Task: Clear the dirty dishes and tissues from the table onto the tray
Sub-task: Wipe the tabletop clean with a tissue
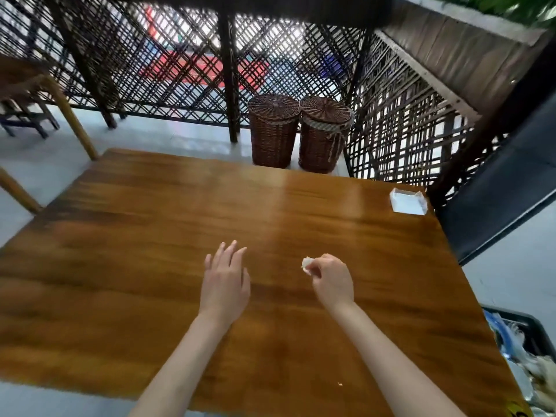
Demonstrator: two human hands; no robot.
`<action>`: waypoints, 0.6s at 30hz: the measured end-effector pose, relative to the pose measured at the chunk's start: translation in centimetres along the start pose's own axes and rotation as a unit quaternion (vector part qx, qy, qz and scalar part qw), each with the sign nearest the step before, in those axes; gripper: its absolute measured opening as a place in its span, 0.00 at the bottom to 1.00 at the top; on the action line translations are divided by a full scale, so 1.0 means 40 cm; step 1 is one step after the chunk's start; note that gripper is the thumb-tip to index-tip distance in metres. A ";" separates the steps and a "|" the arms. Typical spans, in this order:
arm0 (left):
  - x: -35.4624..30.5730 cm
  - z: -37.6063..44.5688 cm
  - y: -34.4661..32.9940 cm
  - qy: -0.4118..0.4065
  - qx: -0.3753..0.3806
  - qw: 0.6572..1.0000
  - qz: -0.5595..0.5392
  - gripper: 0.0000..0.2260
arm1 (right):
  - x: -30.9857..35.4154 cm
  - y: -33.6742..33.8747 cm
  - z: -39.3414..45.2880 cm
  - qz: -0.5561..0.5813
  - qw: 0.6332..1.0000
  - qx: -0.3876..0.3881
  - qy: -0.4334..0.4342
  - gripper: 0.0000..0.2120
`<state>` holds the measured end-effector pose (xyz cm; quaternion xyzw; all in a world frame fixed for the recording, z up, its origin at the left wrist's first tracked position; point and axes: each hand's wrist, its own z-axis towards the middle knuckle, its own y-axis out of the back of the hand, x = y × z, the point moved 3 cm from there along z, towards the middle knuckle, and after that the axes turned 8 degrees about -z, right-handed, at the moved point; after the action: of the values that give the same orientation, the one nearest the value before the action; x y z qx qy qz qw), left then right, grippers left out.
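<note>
Nearly done, by the look of it. The counter (150,236) carries no dishes that I can see. What shows on it: a clear napkin holder (408,201) near the far right corner, which reads as a fixture and not rubbish, and a tiny crumb (340,384) near the front edge.

Right hand (332,281) hovers above the middle of the counter, fingers (313,267) curled and pinching a small wad of tissue (306,262); only a bit of white pokes out past the fingertips. Likely the last scrap to go.

Left hand (224,278) hangs just beside it, palm down, fingers straight and spread, holding nothing. Can't tell if it touches the wood or floats just over it.

The tray (523,322) sits off the right edge of the counter, low at the frame's lower right: a dark crate, only partly in view. It already holds a heap of pale crumpled stuff and something blue; too blurred and cropped to tell dishes from tissues there.

Left to do, my estimate: carry the pinched tissue right and drop it in the tray, then maybe pick up the crumb. The whole frame is a bit motion-blurred, so a small item near the edges could be missed.
</note>
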<state>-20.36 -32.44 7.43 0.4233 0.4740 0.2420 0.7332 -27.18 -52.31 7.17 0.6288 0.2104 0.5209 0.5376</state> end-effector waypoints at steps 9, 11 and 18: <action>0.198 0.277 -0.201 -0.025 0.064 0.997 0.020 0.22 | 0.098 -0.268 0.326 -0.004 1.000 -0.009 0.008 0.09; 0.227 0.340 -0.242 -0.032 0.074 0.996 0.026 0.23 | 0.104 -0.310 0.390 -0.008 1.000 -0.010 0.005 0.08; 0.274 0.466 -0.356 -0.053 0.122 0.991 0.024 0.24 | 0.106 -0.408 0.513 -0.051 0.997 0.055 0.026 0.12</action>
<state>0.52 -38.91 -6.46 0.5328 0.4502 0.1774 0.6942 -2.70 -52.78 -3.13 0.6324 0.2844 0.4963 0.5223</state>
